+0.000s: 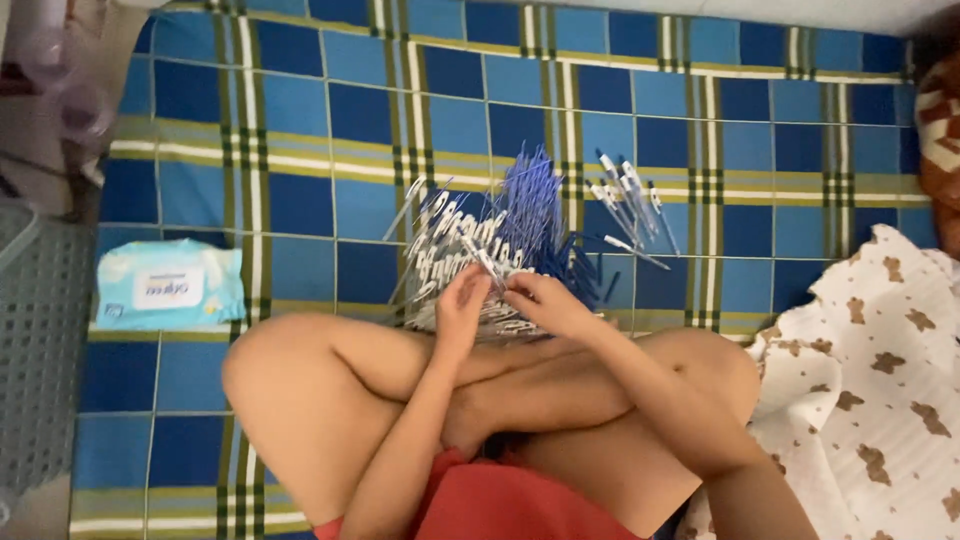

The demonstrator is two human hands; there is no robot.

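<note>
I sit cross-legged on a blue plaid mat [330,120]. My left hand [460,305] and my right hand [545,303] meet in front of my legs, both pinching one clear pen barrel [490,268] between them. Just beyond the hands lies a heap of clear pen barrels [440,250], with a bundle of blue refills [535,215] beside it. A small group of assembled pens [625,195] lies further right on the mat.
A light blue pack of wet wipes [170,285] lies at the left. A grey plastic basket [40,350] stands off the mat's left edge. A white cloth with brown prints [880,400] covers the right side.
</note>
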